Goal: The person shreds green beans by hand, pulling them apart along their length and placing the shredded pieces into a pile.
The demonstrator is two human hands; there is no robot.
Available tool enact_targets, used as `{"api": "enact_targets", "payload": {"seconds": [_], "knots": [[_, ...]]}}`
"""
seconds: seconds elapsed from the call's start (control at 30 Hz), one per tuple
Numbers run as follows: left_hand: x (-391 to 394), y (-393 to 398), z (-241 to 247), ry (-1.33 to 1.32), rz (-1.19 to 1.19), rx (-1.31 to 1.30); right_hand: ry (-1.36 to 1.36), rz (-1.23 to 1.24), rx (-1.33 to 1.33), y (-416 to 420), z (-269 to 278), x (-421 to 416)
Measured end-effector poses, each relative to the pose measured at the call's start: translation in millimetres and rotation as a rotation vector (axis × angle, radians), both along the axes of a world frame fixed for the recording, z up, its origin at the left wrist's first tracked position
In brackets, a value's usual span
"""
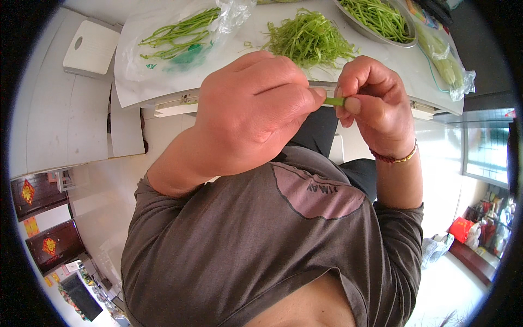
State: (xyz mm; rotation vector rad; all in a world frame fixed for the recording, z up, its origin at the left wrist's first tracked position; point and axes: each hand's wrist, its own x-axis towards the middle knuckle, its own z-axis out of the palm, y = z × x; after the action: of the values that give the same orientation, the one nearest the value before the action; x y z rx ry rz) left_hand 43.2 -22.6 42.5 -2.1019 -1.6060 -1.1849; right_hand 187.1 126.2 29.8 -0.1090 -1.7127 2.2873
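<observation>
Above my lap, at the near edge of a white table (135,88), a short piece of green vegetable stem (336,101) spans the gap between my hands. My left hand (255,104) pinches its left end between thumb and fingers, the back of the hand hiding much of the grip. At the right end, my right hand (378,96) has its thumb and fingertips on the stem. A heap of thin green strips (308,39) lies on the table just beyond my hands. Further left, several long stems (179,34) rest on a clear plastic bag (235,20).
A metal bowl (359,32) of green stems stands at the back right. Beside it lies a plastic-wrapped vegetable bundle (445,65) near the table's right edge. A white board-like object with a hole (92,47) is at the left. Drawer fronts (175,107) run under the tabletop.
</observation>
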Motion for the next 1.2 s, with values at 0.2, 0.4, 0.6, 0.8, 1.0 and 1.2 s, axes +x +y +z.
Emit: {"api": "enact_targets", "payload": {"seconds": [0.2,0.4,0.6,0.8,1.0,1.2], "knots": [[8,5,-15,0.038,0.05,0.155,0.003,0.121,-0.391,0,-12,-1],[6,8,-17,-0.124,0.068,0.077,0.016,0.021,-0.356,0,-7,0],[-3,9,-16,-0.375,-0.057,-0.101,-0.044,0.02,-0.208,-3,6,-2],[6,9,-21,-0.473,0.004,-0.084,-0.055,0.109,-0.371,-4,-2,-6],[13,13,-30,-0.483,0.075,-0.01,-0.064,0.036,-0.353,-8,-5,-10],[19,15,-30,-0.544,0.112,0.052,-0.05,-0.061,-0.267,-10,-11,-15]]}}
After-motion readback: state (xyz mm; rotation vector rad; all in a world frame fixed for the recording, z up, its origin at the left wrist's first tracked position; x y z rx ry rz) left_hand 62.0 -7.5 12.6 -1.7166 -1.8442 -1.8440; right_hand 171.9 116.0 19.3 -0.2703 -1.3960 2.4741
